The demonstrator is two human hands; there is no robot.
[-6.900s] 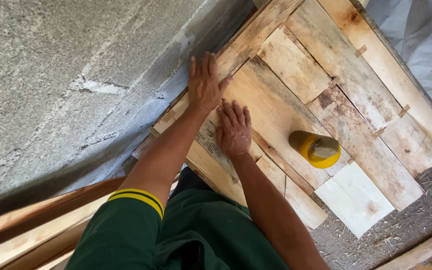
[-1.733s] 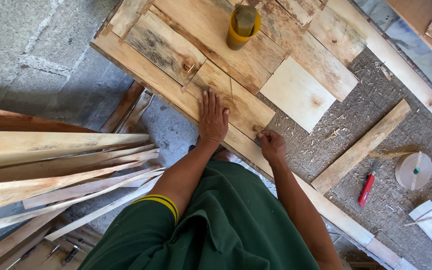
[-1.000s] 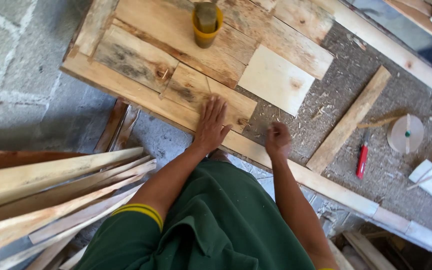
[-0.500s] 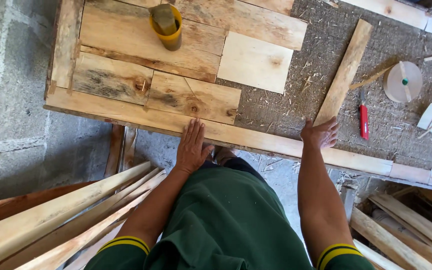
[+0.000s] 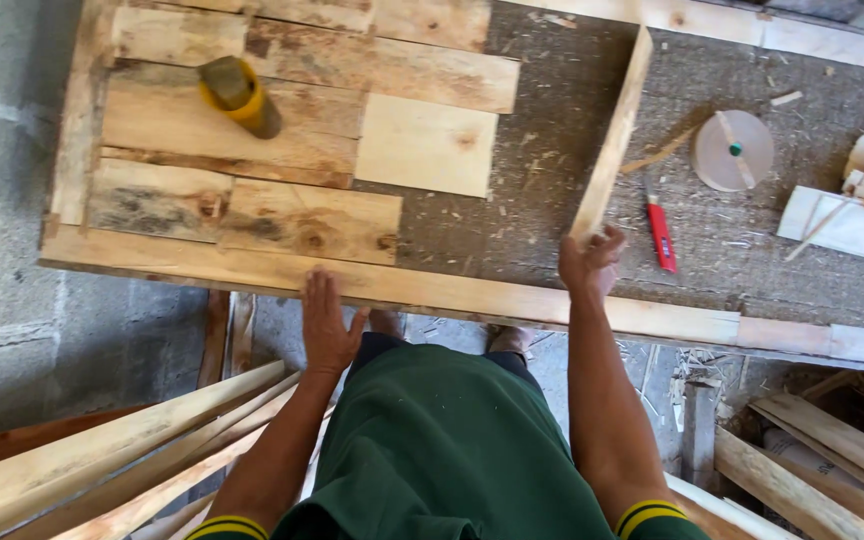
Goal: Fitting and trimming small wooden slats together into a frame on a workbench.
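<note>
The big table [image 5: 542, 190] has flat boards [image 5: 252, 150] lying on its left part. A long plank [image 5: 252, 272] lies along its near edge. My left hand [image 5: 327, 325] rests flat on that plank, fingers apart. My right hand [image 5: 588, 266] curls its fingers around the near end of a thin stick [image 5: 614, 135]. A yellow can [image 5: 239, 95] lies on the boards. A red pen [image 5: 660, 232] lies just right of the stick.

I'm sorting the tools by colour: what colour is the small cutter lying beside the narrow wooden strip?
Red, in the head view: the cutter lies right of the strip.
</note>
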